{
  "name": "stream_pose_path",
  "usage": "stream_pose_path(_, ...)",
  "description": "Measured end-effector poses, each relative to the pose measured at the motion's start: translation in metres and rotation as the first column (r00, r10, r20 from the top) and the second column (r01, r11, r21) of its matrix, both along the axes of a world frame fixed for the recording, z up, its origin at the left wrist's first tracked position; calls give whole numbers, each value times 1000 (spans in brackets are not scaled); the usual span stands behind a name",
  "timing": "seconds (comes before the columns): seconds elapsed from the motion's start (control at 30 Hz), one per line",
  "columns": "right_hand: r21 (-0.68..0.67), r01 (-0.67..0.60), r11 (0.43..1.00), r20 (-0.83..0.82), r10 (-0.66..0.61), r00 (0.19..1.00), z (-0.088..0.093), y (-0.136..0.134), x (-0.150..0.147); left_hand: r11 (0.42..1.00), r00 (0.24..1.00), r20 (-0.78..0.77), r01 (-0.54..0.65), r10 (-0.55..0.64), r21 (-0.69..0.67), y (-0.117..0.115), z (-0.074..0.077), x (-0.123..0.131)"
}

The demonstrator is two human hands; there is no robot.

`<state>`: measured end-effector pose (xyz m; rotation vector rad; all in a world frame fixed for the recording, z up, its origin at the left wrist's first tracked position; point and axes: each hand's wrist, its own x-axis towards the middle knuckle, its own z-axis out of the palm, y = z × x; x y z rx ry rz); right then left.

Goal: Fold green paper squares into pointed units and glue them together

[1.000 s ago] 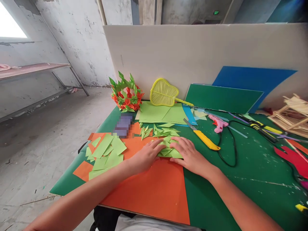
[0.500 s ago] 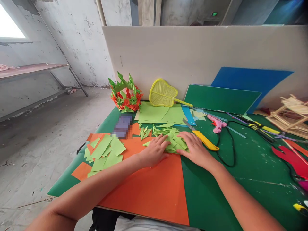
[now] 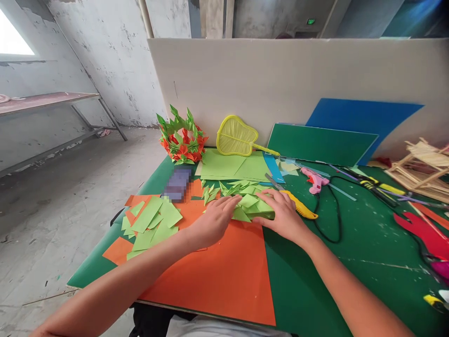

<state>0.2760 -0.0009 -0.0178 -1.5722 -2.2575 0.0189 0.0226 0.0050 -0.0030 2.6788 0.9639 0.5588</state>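
A heap of folded light-green paper pieces (image 3: 249, 202) lies at the far edge of a large orange paper sheet (image 3: 224, 276). My left hand (image 3: 215, 222) is at the heap's left side, fingers stretched out and palm turned towards it. On the other side, my right hand (image 3: 282, 213) rests against the heap, its thumb spread from the curved fingers. Neither hand is closed round a piece. Just beyond the right hand lies a yellow utility knife (image 3: 301, 206), its blade pointing away. Loose green paper cuttings (image 3: 152, 222) are spread to the left.
At the back stand a green-and-red folded-paper basket (image 3: 183, 140) and a yellow fan (image 3: 237, 135), beside flat green sheets (image 3: 231, 166). A pink glue gun (image 3: 315, 180) with black cord lies right. A blurred-out dark rectangle (image 3: 178, 185) is at left.
My left hand has drawn back slightly to the left and turned more on edge, showing more of the heap. The right hand has stayed by the heap, with its fingers slightly raised.
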Motion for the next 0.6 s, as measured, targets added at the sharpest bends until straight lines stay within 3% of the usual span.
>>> stream_pose_path(0.17,60,69,996,61,-73,995,5,-3,-9,994,997,32,-75,73,79,10,2,-10)
stream_pose_path(0.27,121,107,987,81,-117,990,6,-3,-14,996,999,-3,-51,51,72,15,-2,-10)
stream_pose_path(0.43,109,36,993,50,-41,998,2,-2,-21,999,999,-28,-37,38,33,15,-6,-7)
stream_pose_path(0.6,54,-36,998,-56,39,998,2,-4,-28,1000,998,-65,-7,7,-8,7,3,-14)
